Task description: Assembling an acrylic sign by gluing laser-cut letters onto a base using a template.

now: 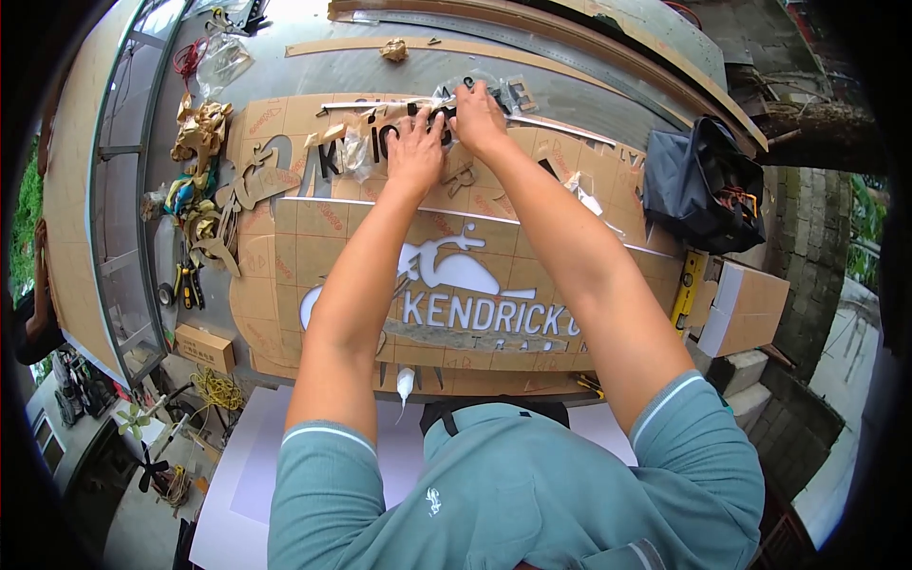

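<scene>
My left hand (416,157) lies over black cut-out letters (330,159), with its fingers spread and its tips down among them. Beside it and slightly farther off, my right hand (480,119) has bent fingers drawn in at a small dark piece (468,83). The fingers mostly hide what they hold. Crumpled clear film and tape scraps (355,157) lie around the letters. Beneath both hands is a brown paper-covered sheet (256,318). Nearer me, a brown stencil panel (370,252) has a figure and lettering cut out, showing white.
Paper scraps (199,133) and cut offcuts (252,185) lie left, with pliers (193,285) and a small carton (204,349). A glue bottle (406,382) is near my body. At right are a dark tool bag (698,180), a yellow level (688,290) and a box (746,309).
</scene>
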`<act>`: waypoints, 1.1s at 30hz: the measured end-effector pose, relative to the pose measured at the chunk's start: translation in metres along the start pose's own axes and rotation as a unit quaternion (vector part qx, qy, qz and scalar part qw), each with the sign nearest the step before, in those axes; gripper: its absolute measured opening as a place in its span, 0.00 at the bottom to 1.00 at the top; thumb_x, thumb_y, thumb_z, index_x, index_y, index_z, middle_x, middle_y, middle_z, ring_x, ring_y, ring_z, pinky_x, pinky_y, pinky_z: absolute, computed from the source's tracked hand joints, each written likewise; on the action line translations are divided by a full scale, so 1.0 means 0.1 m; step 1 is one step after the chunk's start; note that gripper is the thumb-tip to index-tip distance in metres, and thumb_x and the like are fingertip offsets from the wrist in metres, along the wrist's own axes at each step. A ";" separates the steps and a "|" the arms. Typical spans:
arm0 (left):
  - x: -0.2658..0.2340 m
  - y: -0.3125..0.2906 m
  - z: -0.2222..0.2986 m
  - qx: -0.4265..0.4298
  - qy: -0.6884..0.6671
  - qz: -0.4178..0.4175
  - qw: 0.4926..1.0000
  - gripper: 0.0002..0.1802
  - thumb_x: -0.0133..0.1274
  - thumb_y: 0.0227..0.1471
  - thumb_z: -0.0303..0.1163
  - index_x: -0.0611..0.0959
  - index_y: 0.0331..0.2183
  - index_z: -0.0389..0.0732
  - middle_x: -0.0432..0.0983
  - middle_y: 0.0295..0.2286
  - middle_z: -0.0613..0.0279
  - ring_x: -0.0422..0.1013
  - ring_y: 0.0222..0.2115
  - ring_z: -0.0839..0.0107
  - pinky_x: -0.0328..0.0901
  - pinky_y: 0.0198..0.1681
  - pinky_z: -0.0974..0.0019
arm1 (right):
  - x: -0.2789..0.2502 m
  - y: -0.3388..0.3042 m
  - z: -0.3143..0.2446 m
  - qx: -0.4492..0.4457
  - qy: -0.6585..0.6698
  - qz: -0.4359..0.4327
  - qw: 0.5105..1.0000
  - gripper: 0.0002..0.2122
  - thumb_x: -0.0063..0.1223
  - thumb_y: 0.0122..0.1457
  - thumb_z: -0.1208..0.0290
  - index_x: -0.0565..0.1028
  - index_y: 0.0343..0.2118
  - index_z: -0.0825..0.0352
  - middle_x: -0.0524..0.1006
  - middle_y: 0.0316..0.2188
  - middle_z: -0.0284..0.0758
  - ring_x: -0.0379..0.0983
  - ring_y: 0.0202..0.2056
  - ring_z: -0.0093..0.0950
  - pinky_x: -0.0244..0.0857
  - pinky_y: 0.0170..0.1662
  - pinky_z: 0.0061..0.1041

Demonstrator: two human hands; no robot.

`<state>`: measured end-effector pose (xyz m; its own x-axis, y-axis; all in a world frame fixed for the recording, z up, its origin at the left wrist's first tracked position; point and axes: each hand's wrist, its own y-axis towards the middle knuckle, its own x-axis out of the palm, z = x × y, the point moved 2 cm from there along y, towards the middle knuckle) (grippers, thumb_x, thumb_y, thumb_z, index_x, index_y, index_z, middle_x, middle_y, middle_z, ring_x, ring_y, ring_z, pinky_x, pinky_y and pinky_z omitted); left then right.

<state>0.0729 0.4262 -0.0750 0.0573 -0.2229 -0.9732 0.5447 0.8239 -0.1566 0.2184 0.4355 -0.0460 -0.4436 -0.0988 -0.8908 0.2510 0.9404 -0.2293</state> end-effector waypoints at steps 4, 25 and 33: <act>0.00 0.02 0.02 0.000 0.002 -0.007 1.000 0.38 0.60 0.55 0.43 0.68 0.66 0.51 0.59 0.65 0.62 0.60 0.62 0.55 0.61 0.59 0.42 | -0.01 0.05 -0.10 0.001 -0.050 -0.035 0.998 0.21 0.64 0.57 0.70 0.74 0.52 0.70 0.68 0.56 0.50 0.73 0.55 0.51 0.72 0.57 0.44; -0.15 0.11 -0.11 0.045 -0.045 -0.024 0.998 0.33 0.61 0.54 0.43 0.76 0.60 0.52 0.69 0.57 0.51 0.59 0.62 0.45 0.63 0.61 0.43 | 0.39 0.41 0.15 -0.186 -0.117 0.003 0.976 0.09 0.58 0.55 0.71 0.86 0.34 0.68 0.84 0.38 0.49 0.83 0.42 0.44 0.78 0.45 0.42; 0.14 0.32 -0.19 0.136 0.025 0.009 0.990 0.36 0.60 0.55 0.44 0.73 0.63 0.48 0.68 0.58 0.50 0.58 0.61 0.44 0.56 0.66 0.46 | 0.22 0.50 0.28 -0.167 -0.156 -0.035 0.973 0.09 0.61 0.54 0.70 0.85 0.35 0.69 0.84 0.38 0.49 0.84 0.41 0.44 0.79 0.43 0.42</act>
<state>0.0755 0.4594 -0.0968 0.0306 -0.1771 -0.9837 0.7497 0.6550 -0.0946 0.2454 0.4710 -0.0881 -0.1544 -0.2119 -0.9650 -0.0872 0.9758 -0.2003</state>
